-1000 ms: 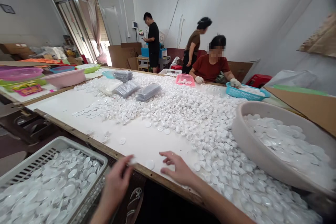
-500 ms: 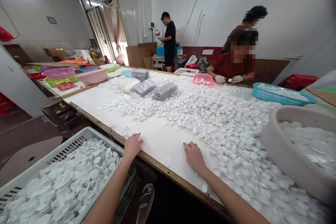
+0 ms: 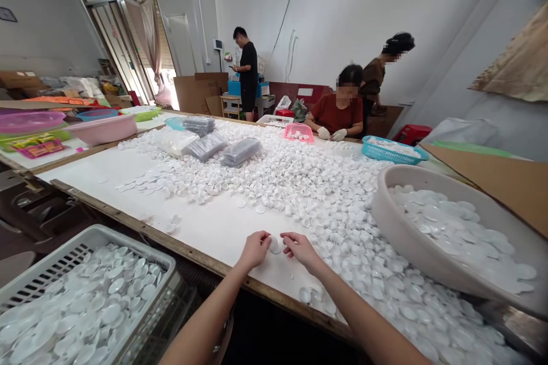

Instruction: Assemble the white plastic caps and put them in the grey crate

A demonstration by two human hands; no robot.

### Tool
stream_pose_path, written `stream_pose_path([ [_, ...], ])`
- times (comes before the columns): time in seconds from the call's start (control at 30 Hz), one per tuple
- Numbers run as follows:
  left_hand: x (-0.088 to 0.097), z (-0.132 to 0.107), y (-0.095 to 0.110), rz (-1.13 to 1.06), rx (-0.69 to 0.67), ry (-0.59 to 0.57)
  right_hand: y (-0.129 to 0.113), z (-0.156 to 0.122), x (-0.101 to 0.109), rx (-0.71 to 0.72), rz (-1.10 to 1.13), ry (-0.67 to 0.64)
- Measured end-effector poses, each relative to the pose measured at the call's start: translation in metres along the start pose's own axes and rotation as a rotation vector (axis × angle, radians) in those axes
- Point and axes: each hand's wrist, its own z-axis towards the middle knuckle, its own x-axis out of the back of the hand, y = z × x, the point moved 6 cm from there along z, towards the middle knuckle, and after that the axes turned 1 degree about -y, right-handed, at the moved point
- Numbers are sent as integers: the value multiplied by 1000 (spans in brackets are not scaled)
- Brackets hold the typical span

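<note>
Above the white table top (image 3: 214, 222) my left hand (image 3: 257, 249) pinches a small round translucent plastic disc (image 3: 275, 245) by its left side. My right hand (image 3: 301, 250) is at the disc's right edge, with bent fingers and a small gap between the fingertips. Whether those fingertips touch the disc is hard to make out. Just beyond and to the right of my hands spreads a wide heap of small white plastic cups or discs (image 3: 325, 194). A few similar pieces (image 3: 310, 296) lie near the table's front edge.
A slotted white crate (image 3: 96, 234) of discs stands at lower left. On the right is a large beige tub (image 3: 385, 222) with more discs. Clear plastic packs (image 3: 242, 152) lie on the heap. Across the table a gloved co-worker (image 3: 338, 111) sits by a pink basket (image 3: 298, 138).
My hands have come together from well apart and now meet at one disc, which the left hand has taken hold of. The view has turned to the right.
</note>
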Motion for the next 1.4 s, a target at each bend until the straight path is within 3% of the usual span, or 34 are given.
stream_pose_path([
  [0.1,-13,3,-1,-85,10,-33,2,3,-3,3,25,-40],
  [0.17,0,2,-7,-82,8,9,1,8,13,31,-56,10],
  [0.3,45,-5,-20,6,43,189,-15,24,66,153,-562,360],
  [0.37,48,-7,-21,-25,54,184,-23,36,72,204,-789,423],
  [0.43,31,-9,-19,-76,52,58,-26,48,66,212,-880,406],
  [0.53,-10,-12,-13,-13,7,-160,-27,56,52,207,-938,390],
  [0.6,-27,-10,-12,112,-9,-184,-27,52,46,204,-965,383],
  [0.7,-28,2,-14,222,0,-109,-24,31,39,223,-980,355],
  [0.8,-14,16,-14,202,-2,-49,-18,1,21,305,-906,254],
  [0.9,-2,20,-18,26,22,-47,-11,-23,-2,347,-792,165],
  [1.03,-8,6,-24,-265,61,-134,-9,-34,-2,323,-570,158],
  [1.13,-19,-3,-24,-318,90,-153,2,-28,9,146,-261,97],
  [1.23,-32,-2,-19,-159,142,-159,24,-18,4,-129,68,-67],
  [1.4,-41,10,-14,-17,185,-222,41,-3,-4,-322,243,-92],
])
